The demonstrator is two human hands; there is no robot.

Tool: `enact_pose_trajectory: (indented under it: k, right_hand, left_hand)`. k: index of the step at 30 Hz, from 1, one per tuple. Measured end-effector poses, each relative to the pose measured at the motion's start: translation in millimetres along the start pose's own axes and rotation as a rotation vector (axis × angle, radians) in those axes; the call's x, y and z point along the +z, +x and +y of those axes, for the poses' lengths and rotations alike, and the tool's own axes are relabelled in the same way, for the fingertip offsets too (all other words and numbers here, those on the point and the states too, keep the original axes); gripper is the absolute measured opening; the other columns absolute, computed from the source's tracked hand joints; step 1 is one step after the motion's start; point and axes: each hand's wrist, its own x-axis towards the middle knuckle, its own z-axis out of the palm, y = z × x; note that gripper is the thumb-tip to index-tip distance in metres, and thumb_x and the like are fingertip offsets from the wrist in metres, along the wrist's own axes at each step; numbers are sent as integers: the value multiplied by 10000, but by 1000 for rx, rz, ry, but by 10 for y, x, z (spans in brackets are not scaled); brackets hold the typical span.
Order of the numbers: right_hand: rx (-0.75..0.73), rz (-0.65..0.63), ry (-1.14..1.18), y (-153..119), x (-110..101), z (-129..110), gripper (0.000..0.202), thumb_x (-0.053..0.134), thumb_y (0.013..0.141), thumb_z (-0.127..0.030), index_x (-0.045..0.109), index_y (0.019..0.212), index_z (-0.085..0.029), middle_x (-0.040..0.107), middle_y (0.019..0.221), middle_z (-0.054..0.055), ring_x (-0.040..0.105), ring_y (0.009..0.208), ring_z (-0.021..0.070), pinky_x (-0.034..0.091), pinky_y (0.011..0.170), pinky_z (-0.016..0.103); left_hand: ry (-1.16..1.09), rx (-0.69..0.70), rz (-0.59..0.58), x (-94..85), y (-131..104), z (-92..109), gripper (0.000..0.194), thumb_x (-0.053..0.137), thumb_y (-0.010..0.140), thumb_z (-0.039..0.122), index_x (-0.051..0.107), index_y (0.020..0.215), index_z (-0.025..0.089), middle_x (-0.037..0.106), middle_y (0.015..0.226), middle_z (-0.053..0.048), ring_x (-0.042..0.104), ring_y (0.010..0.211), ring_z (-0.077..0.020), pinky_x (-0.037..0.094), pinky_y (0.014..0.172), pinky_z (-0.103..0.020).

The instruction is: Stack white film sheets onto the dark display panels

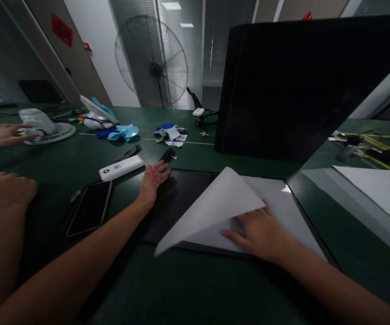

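Note:
In front of me a flat black-framed panel (181, 187) lies on the green table, partly covered with white sheeting. One thin white sheet (215, 203) is curled up over the panel's middle, and its lower left tip hangs past the near edge. My right hand (260, 232) rests on the white surface, thumb apart from the fingers. Those fingers reach the edge of the curled sheet, which partly hides them. At the panel's far left corner is my left hand (152, 183), fingers spread and holding nothing.
A phone (91, 207), a white oblong device (122, 168) and pliers (129, 153) lie on the left. Beyond the panel stands a large black screen (303, 90). White sheets (378, 189) lie right. Another person's hand (10, 135) touches a white fan part (59, 133); another forearm (3, 234) rests nearer.

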Motion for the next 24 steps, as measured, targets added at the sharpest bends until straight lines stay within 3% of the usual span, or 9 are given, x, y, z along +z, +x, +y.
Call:
enact_pose_trajectory:
  k: [3, 6, 9, 12, 15, 18, 20, 24]
  right_hand:
    - [36, 11, -27, -21, 26, 66, 893, 351, 935, -884, 390, 1603, -293, 172, 1655, 139, 84, 1504, 489, 127, 1147, 781]
    - [58, 79, -45, -29, 35, 32, 920, 352, 926, -896, 474, 1550, -231, 143, 1659, 148, -30, 1519, 460, 87, 1161, 773]
    - [-39, 80, -32, -7, 14, -29, 822, 357, 997, -780, 459, 1552, -183, 106, 1671, 119, -9, 1534, 413, 94, 1194, 735]
    - [-136, -1, 50, 18, -35, -61, 639, 400, 1053, -612, 243, 1638, -408, 119, 1676, 56, 68, 1526, 426, 82, 1145, 795]
    - [-140, -34, 89, 25, -89, -83, 590, 470, 1051, -499, 249, 1596, -532, 110, 1676, 44, 55, 1513, 465, 54, 1112, 821]
    - [-134, -31, 123, 22, -117, -123, 576, 503, 1036, -497, 333, 1587, -488, 93, 1679, 34, 30, 1510, 476, 20, 1123, 811]
    - [-179, -14, 135, 27, -111, -158, 584, 503, 1029, -527, 389, 1587, -399, 32, 1683, 12, -15, 1519, 455, -19, 1149, 785]
    - [-309, -20, 136, 57, -55, -208, 669, 443, 1043, -580, 382, 1597, -209, 25, 1672, 5, 13, 1549, 335, -109, 1205, 685]
  left_hand:
    - [-4, 56, -79, -4, -9, 32, 927, 322, 870, 891, 531, 1467, 213, 518, 1544, -172, 585, 1328, -391, 436, 1102, -564]
    - [75, 113, -175, 14, -58, 19, 896, 411, 865, 862, 534, 1466, 210, 494, 1567, -162, 533, 1377, -398, 368, 1159, -580]
    - [129, 146, -201, 62, -108, 4, 845, 442, 891, 815, 552, 1448, 190, 502, 1559, -164, 513, 1397, -382, 304, 1210, -563]
    - [122, 143, -197, 95, -122, 30, 901, 431, 849, 866, 550, 1451, 205, 481, 1577, -157, 494, 1405, -397, 342, 1185, -575]
    - [102, 119, -174, 88, -111, 80, 956, 423, 806, 904, 491, 1507, 258, 423, 1622, -135, 468, 1418, -417, 386, 1138, -607]
    - [95, 132, -190, 67, -106, 120, 950, 387, 824, 905, 410, 1564, 309, 363, 1659, -113, 440, 1438, -428, 398, 1120, -624]
    - [102, 158, -240, 58, -108, 144, 962, 425, 821, 900, 373, 1588, 322, 325, 1678, -110, 430, 1443, -442, 403, 1122, -628]
    - [317, 216, -384, 47, -115, 202, 1079, 721, 750, 750, 257, 1636, 343, 277, 1696, -117, 368, 1483, -464, 347, 1171, -656]
